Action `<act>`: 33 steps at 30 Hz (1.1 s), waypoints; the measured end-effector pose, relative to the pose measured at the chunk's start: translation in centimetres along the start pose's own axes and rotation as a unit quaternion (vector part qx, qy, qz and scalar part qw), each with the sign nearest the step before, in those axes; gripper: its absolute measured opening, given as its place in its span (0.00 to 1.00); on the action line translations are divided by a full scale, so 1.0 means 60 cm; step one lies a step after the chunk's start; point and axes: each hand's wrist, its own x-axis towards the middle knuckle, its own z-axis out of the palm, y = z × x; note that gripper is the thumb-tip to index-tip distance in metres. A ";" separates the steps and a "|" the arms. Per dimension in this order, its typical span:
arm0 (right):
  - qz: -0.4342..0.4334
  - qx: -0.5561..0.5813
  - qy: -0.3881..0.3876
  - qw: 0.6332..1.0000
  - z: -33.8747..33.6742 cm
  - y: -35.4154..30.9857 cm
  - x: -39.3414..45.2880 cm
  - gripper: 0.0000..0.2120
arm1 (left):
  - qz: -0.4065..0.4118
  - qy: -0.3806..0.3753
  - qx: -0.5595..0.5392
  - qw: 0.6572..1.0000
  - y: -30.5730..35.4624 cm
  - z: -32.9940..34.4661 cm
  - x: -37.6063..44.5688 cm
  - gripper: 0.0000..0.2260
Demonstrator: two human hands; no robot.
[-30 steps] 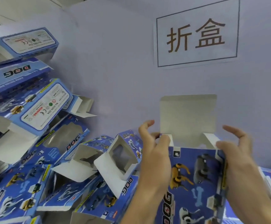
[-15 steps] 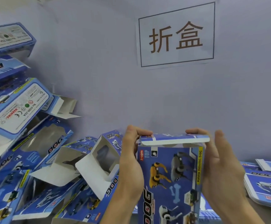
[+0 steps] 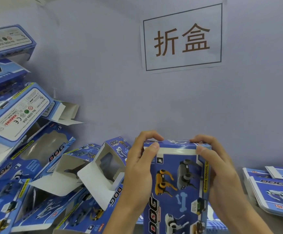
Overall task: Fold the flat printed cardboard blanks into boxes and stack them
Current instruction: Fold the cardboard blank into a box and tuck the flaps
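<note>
I hold a blue printed box (image 3: 178, 183) upright in front of me, with robot dogs and "DOG" on its face. My left hand (image 3: 140, 168) grips its upper left corner, thumb on the front edge and fingers curled over the top flap. My right hand (image 3: 216, 173) grips the upper right corner the same way. The top flap lies folded down over the opening, and a white strip of it shows along the front edge.
A tall heap of folded blue boxes (image 3: 27, 149) with open flaps leans against the wall on the left. A stack of flat blanks (image 3: 275, 190) lies at the right. A paper sign (image 3: 182, 38) hangs on the grey wall.
The white top flap, upright a second ago, has been folded down over the box. Both hands have closed over the top corners and now press the flap into place.
</note>
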 end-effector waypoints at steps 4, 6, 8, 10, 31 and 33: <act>0.025 0.041 -0.017 0.999 -0.007 -0.005 -0.003 0.09 | -0.028 -0.023 -0.029 0.999 0.005 -0.006 0.001 0.06; 0.032 0.058 -0.017 0.998 -0.008 -0.007 -0.006 0.07 | -0.040 -0.021 -0.029 0.999 0.009 -0.007 0.003 0.06; 0.043 0.068 -0.017 0.997 -0.007 -0.009 -0.006 0.06 | -0.039 -0.018 -0.026 0.999 0.011 -0.006 0.003 0.06; 0.050 0.076 -0.015 0.996 -0.006 -0.014 -0.001 0.06 | -0.032 -0.021 -0.025 0.999 0.011 -0.004 0.003 0.06; 0.008 0.014 0.005 1.000 -0.015 -0.006 0.000 0.09 | 0.017 -0.038 0.080 0.996 0.005 -0.008 -0.001 0.13; -0.011 -0.016 0.004 1.000 -0.011 -0.007 -0.001 0.13 | 0.017 -0.040 0.082 0.996 0.003 -0.009 -0.001 0.15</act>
